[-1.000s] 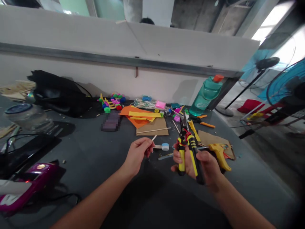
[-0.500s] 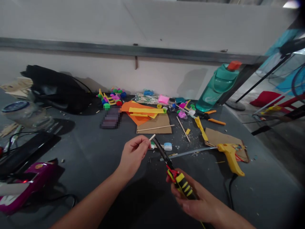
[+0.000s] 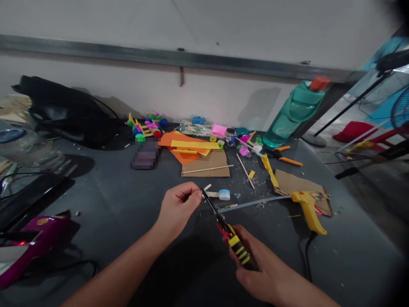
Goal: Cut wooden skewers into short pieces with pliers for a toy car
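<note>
My right hand [image 3: 255, 260] is wrapped round the yellow and black handles of a cutting tool [image 3: 238, 247]. The tool's dark jaws reach up and left to the fingertips of my left hand [image 3: 180, 204], which pinch a thin white stick [image 3: 207, 187]. The stick's end pokes out just past the jaws. Right behind them a flat wooden stick with a blue and white cap [image 3: 224, 195] lies on the dark table. Whether the jaws are closed on the stick is too small to tell.
A yellow glue gun [image 3: 308, 209] lies on the right, near cardboard [image 3: 297, 185] and orange-handled pliers [image 3: 289, 160]. Behind are orange paper [image 3: 183, 157], coloured craft pieces [image 3: 153, 128] and a green bottle [image 3: 294, 113]. A magenta device [image 3: 38, 238] and black bag [image 3: 67, 111] stand left.
The tool's jaws have moved left and down, closer to my left fingertips. The head view has shifted slightly, and the white stick now sits lower beside the jaws.
</note>
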`<state>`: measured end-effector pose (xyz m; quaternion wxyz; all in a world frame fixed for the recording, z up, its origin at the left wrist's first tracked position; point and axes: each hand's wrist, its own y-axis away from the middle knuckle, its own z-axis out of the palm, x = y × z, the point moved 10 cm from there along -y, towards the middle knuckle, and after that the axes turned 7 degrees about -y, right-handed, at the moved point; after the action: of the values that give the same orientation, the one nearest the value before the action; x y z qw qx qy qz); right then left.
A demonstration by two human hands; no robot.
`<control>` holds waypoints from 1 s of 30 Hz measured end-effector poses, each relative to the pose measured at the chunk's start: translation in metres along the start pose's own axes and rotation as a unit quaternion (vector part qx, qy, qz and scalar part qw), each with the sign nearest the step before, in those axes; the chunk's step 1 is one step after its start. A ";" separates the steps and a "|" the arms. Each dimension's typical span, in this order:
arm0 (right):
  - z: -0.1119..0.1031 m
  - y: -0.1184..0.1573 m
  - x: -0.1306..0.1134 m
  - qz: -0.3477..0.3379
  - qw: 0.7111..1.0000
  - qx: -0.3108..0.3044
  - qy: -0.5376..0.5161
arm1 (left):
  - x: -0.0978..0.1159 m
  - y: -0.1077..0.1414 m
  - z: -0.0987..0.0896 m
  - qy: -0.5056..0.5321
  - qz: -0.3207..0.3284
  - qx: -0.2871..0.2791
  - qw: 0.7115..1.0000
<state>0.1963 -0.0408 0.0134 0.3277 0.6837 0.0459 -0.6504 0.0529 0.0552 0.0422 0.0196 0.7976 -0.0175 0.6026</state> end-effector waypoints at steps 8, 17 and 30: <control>-0.004 0.002 0.017 0.028 1.000 0.006 -0.013 | 0.000 0.000 0.003 0.020 -0.005 -0.026 0.999; -0.009 0.003 0.024 0.025 0.993 0.029 -0.114 | -0.001 0.003 -0.007 0.078 0.017 0.004 0.997; -0.014 -0.004 0.043 0.011 0.995 0.042 -0.095 | 0.028 0.010 -0.014 -0.094 0.115 0.047 0.988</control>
<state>0.2125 -0.0466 -0.0282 0.3085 0.6324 -0.0205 -0.7103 0.0461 0.0457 0.0727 -0.0886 0.8435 -0.0824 0.5234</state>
